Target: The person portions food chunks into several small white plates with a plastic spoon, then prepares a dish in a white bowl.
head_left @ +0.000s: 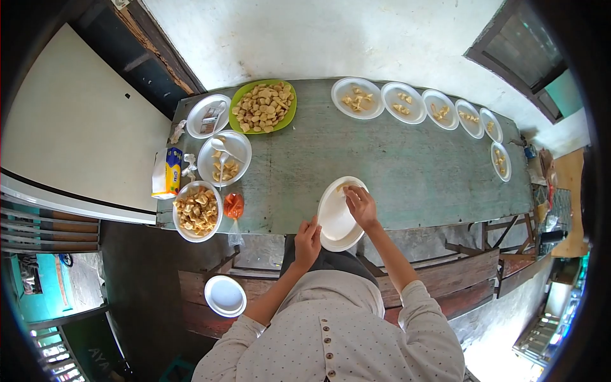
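Observation:
An oval white foam plate (337, 219) is tilted at the front edge of the table, close to my body. My left hand (309, 244) is closed on its left rim. Over the plate's upper right part, my right hand (361, 205) has its fingers drawn together, near or touching the inner surface. A small pale yellowish bit shows by those fingertips, too small to name. Left of the hands sit a white plate of brown fried pieces (196, 211) and a tied plastic bag of orange-red contents (234, 205).
A green plate (237, 102) heaped with pale round pieces stands at the back. Near it are a plate with spoons (205, 159), another with packets (197, 114) and a tissue pack (167, 173). Several plates with small portions (358, 87) line the far right. White plates (225, 296) rest on the bench.

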`<state>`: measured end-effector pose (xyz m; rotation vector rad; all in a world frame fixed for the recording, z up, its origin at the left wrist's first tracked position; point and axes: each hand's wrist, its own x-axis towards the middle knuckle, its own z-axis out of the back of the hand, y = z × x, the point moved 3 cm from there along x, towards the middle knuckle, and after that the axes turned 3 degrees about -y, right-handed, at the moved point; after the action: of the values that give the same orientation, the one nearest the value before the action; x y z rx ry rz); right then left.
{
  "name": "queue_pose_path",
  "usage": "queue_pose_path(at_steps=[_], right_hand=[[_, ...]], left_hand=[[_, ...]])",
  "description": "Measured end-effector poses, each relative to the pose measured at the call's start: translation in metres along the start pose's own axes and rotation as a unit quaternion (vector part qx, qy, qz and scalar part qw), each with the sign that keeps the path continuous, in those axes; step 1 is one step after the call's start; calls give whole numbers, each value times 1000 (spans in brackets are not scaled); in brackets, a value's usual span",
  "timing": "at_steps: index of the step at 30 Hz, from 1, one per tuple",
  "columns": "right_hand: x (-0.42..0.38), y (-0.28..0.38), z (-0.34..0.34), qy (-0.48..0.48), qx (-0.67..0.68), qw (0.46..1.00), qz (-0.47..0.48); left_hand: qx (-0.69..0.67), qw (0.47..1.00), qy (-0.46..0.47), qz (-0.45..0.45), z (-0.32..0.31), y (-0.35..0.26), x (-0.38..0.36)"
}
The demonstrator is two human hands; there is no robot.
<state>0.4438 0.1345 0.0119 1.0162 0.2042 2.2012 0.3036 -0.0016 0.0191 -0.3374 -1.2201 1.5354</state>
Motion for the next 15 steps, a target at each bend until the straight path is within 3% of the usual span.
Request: queue_pose_path(at_steps=[8, 15], right_hand=[[-8, -15, -4, -7, -1, 999, -48], [-27, -29, -3, 68, -54, 979, -186]], left_hand=[[-15, 1000, -2, -25, -3, -2, 1], [-14, 999, -1, -37, -5, 1, 3]])
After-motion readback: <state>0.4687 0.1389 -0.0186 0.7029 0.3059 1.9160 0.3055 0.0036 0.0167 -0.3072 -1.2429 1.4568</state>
